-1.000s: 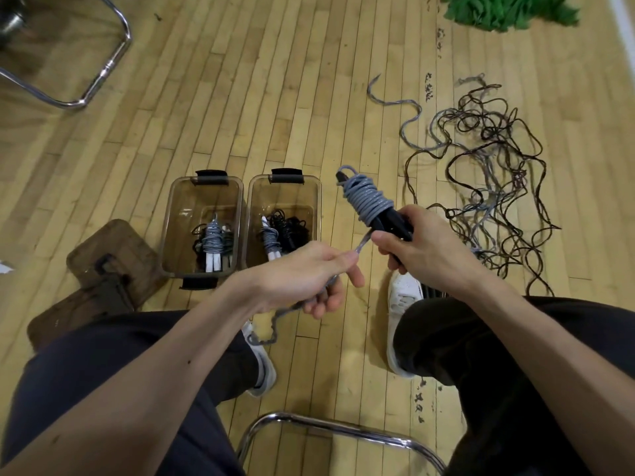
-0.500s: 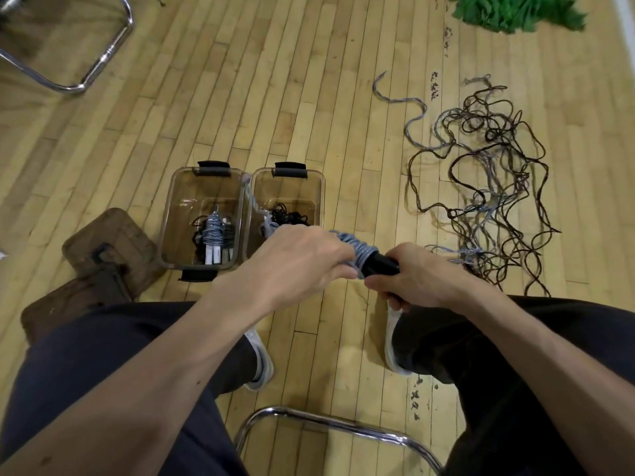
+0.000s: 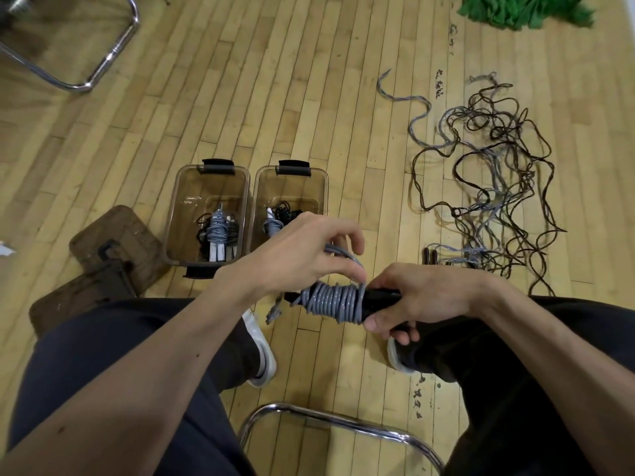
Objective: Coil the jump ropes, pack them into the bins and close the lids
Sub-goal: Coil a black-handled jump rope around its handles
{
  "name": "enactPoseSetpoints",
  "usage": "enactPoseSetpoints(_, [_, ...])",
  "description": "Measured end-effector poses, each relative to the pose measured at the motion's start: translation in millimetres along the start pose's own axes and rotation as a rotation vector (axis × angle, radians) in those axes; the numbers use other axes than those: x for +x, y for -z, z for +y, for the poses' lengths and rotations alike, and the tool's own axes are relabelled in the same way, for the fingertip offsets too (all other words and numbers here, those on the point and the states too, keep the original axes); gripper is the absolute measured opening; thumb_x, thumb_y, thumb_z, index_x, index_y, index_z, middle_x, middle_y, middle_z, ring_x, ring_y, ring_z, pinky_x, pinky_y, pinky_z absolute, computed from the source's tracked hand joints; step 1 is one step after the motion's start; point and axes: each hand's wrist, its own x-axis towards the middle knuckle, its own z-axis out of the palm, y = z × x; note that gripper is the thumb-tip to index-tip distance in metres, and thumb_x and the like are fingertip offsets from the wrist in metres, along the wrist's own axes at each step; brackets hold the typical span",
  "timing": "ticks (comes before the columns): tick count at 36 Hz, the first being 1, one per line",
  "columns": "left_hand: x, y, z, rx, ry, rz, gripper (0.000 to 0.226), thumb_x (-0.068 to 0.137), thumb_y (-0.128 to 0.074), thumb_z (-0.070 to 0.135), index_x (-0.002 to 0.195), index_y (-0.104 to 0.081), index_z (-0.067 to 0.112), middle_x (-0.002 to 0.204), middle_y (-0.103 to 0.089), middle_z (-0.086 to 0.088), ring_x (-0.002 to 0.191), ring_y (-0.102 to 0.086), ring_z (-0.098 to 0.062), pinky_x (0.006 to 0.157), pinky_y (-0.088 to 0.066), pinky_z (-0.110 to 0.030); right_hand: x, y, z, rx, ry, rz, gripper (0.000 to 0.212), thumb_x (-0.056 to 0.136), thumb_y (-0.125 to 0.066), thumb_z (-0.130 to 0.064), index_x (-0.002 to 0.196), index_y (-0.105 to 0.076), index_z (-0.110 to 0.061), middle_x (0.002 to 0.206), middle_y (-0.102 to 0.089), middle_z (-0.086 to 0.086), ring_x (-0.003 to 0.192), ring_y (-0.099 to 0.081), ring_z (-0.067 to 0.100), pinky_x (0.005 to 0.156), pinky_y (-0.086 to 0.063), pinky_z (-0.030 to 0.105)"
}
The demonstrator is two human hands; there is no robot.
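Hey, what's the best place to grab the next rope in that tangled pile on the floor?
Take the two dark handles lying side by side at the near left edge of the pile. Come from above on the left: they look rigid and lie clear of the loops.

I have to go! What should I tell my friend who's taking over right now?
Left hand pinches a loop of the grey rope.
Right hand grips the black handles the rope is wound around, above the floor.
Done: left bin and right bin each hold coiled ropes; both open.
Left: finish this coil, pack it, coil the tangled ropes on the floor to the right, then fit the brown lids lying left of the bins.
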Motion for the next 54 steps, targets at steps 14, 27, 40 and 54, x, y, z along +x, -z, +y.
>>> enactPoseSetpoints(14, [1.9, 16.9, 6.0, -0.515, 0.182, -0.144, 0.01, 0.083, -0.07, 0.022, 0.083, -0.072, 0.012, 0.075, -0.072, -0.002, 0.067, -0.065, -0.014, 0.06, -0.053, -0.021, -11.3, 2.9, -5.1, 0.22, 0.294, -0.09, 0.024, 0.088, -0.071, -0.008, 0.111, -0.064, -0.007, 0.083, -0.063, 0.003, 0.068, -0.06, 0.015, 0.06, -0.053, 0.024])
enactPoseSetpoints(27, [6.0, 5.4, -8.0, -0.583, 0.398, -0.019, 0.017, 0.102, -0.045, 0.004, 0.114, -0.056, -0.003, 0.085, -0.057, -0.005, 0.061, -0.053, -0.003, 0.052, -0.046, -0.017, -12.8, 4.2, -12.4, 0.493, 0.28, 0.147, 0.026, 0.079, -0.073, -0.004, 0.104, -0.063, -0.003, 0.08, -0.069, 0.006, 0.065, -0.063, 0.012, 0.059, -0.054, 0.02])
enactPoseSetpoints(40, [4.9, -8.7, 7.5, -0.561, 0.377, -0.11, 0.024, 0.108, -0.038, 0.017, 0.105, -0.062, 0.014, 0.083, -0.065, -0.006, 0.059, -0.06, -0.014, 0.051, -0.048, -0.022, 0.4, 6.0, -8.7, 0.504, 0.196, 0.538, 0.036, 0.087, -0.074, -0.006, 0.118, -0.057, 0.0, 0.078, -0.071, 0.003, 0.067, -0.065, 0.013, 0.063, -0.056, 0.023])
enactPoseSetpoints(54, [1.3, -7.2, 8.9, -0.202, 0.33, -0.223, 0.029, 0.105, -0.049, 0.031, 0.118, -0.068, 0.014, 0.062, -0.058, 0.006, 0.049, -0.049, 0.002, 0.055, -0.041, -0.011, 5.4, 14.8, 2.9, 0.255, -0.036, 0.843, 0.033, 0.09, -0.075, -0.018, 0.109, -0.048, -0.013, 0.086, -0.069, 0.007, 0.051, -0.062, 0.001, 0.048, -0.048, 0.014])
